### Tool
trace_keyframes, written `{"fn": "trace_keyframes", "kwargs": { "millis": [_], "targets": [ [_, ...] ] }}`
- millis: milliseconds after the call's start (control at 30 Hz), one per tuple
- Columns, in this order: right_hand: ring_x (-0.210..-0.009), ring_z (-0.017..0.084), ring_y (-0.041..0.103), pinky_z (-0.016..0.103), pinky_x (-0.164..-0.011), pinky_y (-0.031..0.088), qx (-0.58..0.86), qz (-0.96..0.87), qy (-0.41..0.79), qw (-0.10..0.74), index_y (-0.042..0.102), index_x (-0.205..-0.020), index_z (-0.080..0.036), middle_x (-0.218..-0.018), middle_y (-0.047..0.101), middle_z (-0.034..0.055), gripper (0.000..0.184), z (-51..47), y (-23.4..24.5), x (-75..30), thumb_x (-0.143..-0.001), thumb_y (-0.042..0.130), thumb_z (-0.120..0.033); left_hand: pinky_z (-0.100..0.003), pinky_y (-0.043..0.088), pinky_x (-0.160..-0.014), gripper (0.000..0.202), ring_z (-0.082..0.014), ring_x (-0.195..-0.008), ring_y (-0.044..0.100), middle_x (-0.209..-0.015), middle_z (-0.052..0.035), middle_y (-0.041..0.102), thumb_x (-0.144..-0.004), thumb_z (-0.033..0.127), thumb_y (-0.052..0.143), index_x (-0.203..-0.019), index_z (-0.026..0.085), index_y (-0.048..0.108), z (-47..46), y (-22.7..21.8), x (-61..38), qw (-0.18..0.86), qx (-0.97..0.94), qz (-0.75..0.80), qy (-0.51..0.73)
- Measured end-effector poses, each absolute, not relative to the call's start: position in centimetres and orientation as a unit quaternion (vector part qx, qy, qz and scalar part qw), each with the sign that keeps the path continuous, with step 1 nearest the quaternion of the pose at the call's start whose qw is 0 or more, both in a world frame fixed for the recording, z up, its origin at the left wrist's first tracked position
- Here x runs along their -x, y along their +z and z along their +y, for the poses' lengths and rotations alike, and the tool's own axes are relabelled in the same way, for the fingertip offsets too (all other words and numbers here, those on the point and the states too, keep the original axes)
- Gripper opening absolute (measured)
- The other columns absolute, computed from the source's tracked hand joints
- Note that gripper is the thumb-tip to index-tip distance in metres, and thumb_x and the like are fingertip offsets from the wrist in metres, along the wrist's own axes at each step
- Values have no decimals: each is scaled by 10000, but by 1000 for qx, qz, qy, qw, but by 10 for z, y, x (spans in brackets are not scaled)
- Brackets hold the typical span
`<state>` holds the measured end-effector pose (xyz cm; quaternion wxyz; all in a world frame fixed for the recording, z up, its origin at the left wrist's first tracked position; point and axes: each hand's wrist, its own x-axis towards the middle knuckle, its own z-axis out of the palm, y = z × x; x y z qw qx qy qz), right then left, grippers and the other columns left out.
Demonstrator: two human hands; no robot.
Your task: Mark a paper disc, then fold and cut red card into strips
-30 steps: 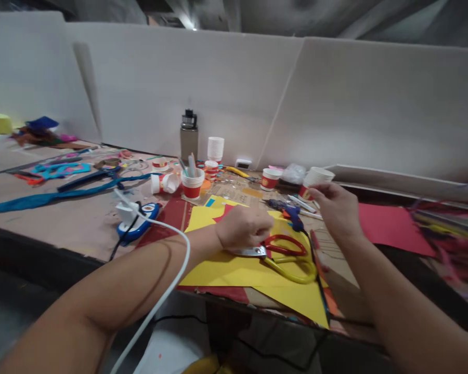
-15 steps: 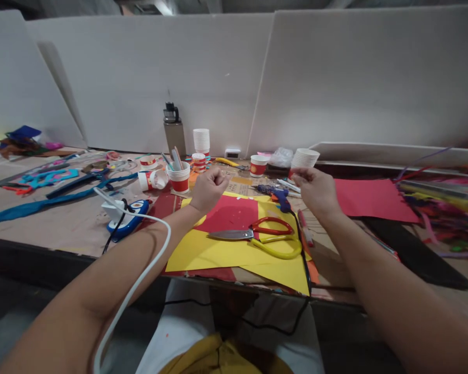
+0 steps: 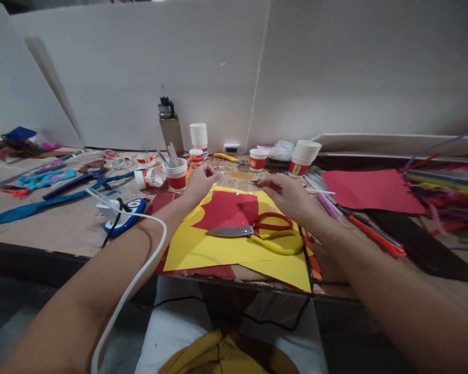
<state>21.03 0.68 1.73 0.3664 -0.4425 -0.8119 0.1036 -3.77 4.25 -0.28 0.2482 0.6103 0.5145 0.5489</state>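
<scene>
My left hand [image 3: 201,179] is curled in a loose fist above the far edge of the yellow paper [image 3: 203,244], fingertips pinched together; what they hold is too small to see. My right hand [image 3: 287,195] lies low over the glue gun [image 3: 254,182]. Its fingers are bent around the gun, and only the dark nozzle tip shows at the fingertips. A red cut-out shape [image 3: 226,210] lies on the yellow paper. Scissors [image 3: 257,234] with red and yellow handles rest shut just in front of both hands.
A stack of paper cups [image 3: 304,157] stands behind my right hand, and a red-banded cup holding tools [image 3: 177,175] is left of my left hand. A white cable [image 3: 140,270] crosses my left forearm. Red paper [image 3: 370,189] and pipe cleaners [image 3: 444,202] lie to the right. A steel bottle [image 3: 170,127] is at the back.
My right hand set the cup stack down on the table and dropped onto the glue gun. My left hand left the scissors, rose and moved back as a fist.
</scene>
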Motion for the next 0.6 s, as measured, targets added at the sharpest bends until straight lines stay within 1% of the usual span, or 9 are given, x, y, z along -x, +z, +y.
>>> {"fn": "trace_keyframes", "kwargs": {
  "millis": [100,133,233,300,333,400,433,533,600],
  "targets": [
    [-772,190,625,313,-712,471,428,-832,128,328,725,-910,-241,-874,712,37,172,0,23,-210,-838,570,-253,-237,334,-488,164,-98,-495,417,-540,45,473,-715,269,631,-677,193,491,46,-4,40,251,-611,528,534],
    [-774,187,631,307,-714,471,429,-831,132,328,728,-899,-240,-866,718,31,168,-1,26,-211,-837,573,-259,-242,341,-497,146,-105,-504,435,-549,37,492,-722,268,624,-686,191,506,46,-5,40,244,-619,533,522],
    [-746,175,643,289,-686,479,466,-785,132,387,721,-914,-222,-830,723,29,189,0,34,-222,-844,557,-283,-262,382,-560,79,-129,-583,505,-645,-4,586,-722,240,620,-723,180,569,44,-9,37,189,-674,533,476],
    [-724,169,648,275,-651,485,500,-740,121,432,712,-937,-206,-811,720,34,211,6,36,-233,-846,537,-279,-280,398,-589,61,-154,-624,533,-683,-25,622,-717,233,626,-732,184,593,41,-11,33,148,-718,516,443],
    [-724,167,650,272,-654,488,515,-727,111,441,711,-934,-199,-808,720,36,212,10,36,-239,-842,532,-267,-290,406,-605,61,-167,-650,547,-706,-34,636,-722,244,627,-738,189,604,40,-13,32,129,-737,504,432],
    [-740,165,656,269,-675,493,556,-714,68,420,709,-937,-191,-807,723,37,224,19,34,-251,-847,514,-254,-303,423,-639,62,-185,-693,572,-740,-46,658,-742,261,614,-745,199,621,38,-14,29,97,-761,486,419],
    [-751,161,657,262,-681,494,585,-711,39,390,705,-941,-196,-819,725,32,236,24,33,-257,-859,495,-265,-304,425,-637,69,-189,-692,577,-736,-49,663,-745,269,614,-735,202,625,37,-14,28,85,-762,485,420],
    [-848,171,647,273,-751,487,632,-685,-12,361,675,-1041,-167,-959,719,65,308,38,33,-278,-895,438,-301,-304,435,-632,83,-192,-681,592,-736,-47,677,-756,282,606,-745,207,641,35,-12,28,78,-766,482,419],
    [-922,191,629,294,-810,474,664,-672,-39,326,662,-1077,-133,-1049,697,104,337,47,36,-297,-894,422,-285,-303,445,-625,88,-189,-661,593,-719,-42,679,-758,284,602,-744,209,645,33,-9,28,77,-763,478,428]
  ]
}}
